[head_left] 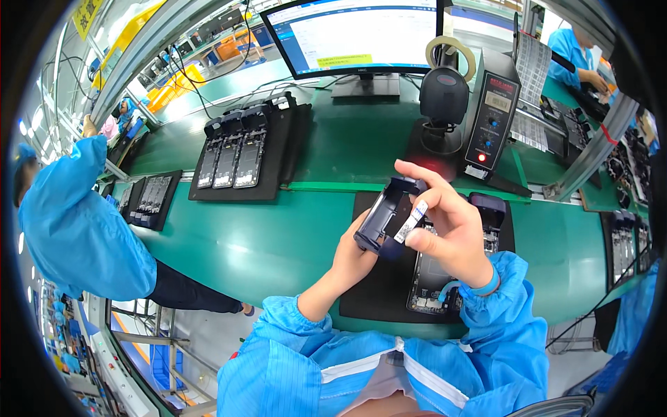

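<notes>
My left hand (353,258) is closed around a black plastic housing (381,221), holding it tilted above the bench. Between the thumb and fingers of my right hand (455,233) is a small white printed label (410,222), right at the housing's open side. Whether the label touches the housing, I cannot tell. Below my hands lies a black mat (368,295) bearing black devices with exposed circuit boards; one device (425,283) shows under my right wrist. My right hand and sleeve partly cover these devices. A blue band circles my right wrist.
At the back left, another black mat (267,189) carries several devices (224,161). A monitor (361,38) stands behind, with a black scanner on a stand (443,101) and a control box with a red light (492,115) at right. Co-workers in blue (87,222) stand nearby.
</notes>
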### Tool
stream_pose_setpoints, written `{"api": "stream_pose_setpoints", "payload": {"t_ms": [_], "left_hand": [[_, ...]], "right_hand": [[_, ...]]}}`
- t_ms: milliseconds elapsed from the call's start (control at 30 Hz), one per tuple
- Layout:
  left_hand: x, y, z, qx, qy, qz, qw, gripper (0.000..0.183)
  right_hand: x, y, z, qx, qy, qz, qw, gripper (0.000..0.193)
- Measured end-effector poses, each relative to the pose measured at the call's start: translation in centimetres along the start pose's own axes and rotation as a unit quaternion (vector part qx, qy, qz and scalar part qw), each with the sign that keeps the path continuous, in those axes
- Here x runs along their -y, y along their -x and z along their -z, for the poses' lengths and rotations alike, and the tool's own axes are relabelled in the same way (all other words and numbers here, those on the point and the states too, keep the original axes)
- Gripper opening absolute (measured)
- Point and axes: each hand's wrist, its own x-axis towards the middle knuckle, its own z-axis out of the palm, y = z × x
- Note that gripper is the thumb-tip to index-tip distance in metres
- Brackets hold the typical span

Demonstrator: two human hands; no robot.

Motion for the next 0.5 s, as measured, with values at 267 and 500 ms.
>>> {"api": "stream_pose_setpoints", "payload": {"t_ms": [267, 500], "left_hand": [[-0.75, 0.53, -0.20, -0.048, -0.077, -0.026, 0.996, 0.042], [-0.76, 0.57, -0.32, -0.049, -0.091, -0.033, 0.994, 0.044]], "right_hand": [[-0.89, -0.30, 0.39, -0.050, -0.059, -0.042, 0.996, 0.020], [-0.58, -0.18, 0.25, -0.036, -0.028, -0.034, 0.998, 0.021]]}}
